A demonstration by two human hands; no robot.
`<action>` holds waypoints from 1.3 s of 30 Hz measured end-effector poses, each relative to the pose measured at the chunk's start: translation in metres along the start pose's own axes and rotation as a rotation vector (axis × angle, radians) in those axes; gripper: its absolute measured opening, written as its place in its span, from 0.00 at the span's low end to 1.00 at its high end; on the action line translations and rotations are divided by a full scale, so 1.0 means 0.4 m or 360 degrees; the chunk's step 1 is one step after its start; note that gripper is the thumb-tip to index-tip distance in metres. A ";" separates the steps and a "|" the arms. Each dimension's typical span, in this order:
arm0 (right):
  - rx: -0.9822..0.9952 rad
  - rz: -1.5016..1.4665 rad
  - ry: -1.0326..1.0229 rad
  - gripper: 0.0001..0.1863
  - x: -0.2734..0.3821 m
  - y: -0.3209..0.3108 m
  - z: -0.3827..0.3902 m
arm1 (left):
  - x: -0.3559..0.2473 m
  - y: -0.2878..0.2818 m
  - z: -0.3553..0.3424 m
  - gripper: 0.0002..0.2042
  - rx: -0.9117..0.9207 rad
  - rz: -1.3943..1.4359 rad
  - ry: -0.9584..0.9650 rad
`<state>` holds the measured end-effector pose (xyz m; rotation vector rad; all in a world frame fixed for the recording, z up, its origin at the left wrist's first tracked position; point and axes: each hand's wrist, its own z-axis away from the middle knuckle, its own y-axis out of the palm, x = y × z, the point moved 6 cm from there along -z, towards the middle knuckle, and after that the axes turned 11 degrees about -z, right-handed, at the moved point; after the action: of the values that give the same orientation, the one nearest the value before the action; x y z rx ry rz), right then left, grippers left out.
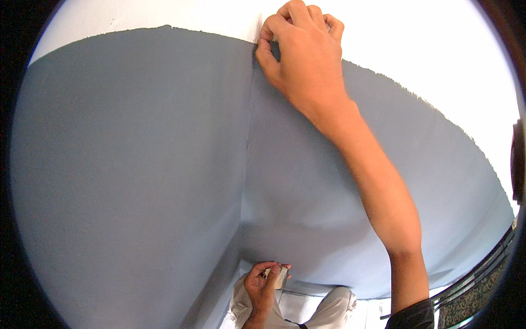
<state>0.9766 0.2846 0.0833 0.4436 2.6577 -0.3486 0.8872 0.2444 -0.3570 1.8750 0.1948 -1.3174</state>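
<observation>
My right hand [301, 52] is raised to the corner where two walls meet, at the border between grey-blue paint [137, 153] and white paint [416, 33]. Its fingers are curled against the wall, and whatever they hold is hidden behind them. That border has a rough, uneven edge. Low in view, my left hand [264, 285] grips a small beige rectangular object [279, 278], partly covered by my fingers, just above my knees.
My legs in beige trousers [331, 312] are over a white floor [298, 304] at the walls' foot. Black rails [496, 249] with a patterned dark panel [466, 296] stand at lower right. A dark brown object [516, 162] shows at the right edge.
</observation>
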 end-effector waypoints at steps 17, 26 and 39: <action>-0.0325 0.0013 -0.0082 0.11 -0.034 0.018 0.049 | -0.003 0.013 0.001 0.06 0.0015 -0.0037 -0.0059; -0.0252 -0.0172 -0.0049 0.12 -0.051 -0.011 0.050 | 0.003 0.011 -0.006 0.05 0.0044 -0.0038 -0.0054; -0.0203 0.0161 0.0049 0.07 -0.018 -0.001 0.017 | 0.007 0.013 -0.022 0.06 0.0134 -0.0068 -0.0120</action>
<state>0.9850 0.2803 0.0807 0.5444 2.6556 -0.1416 0.8976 0.2463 -0.3556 1.8968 0.1429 -1.4425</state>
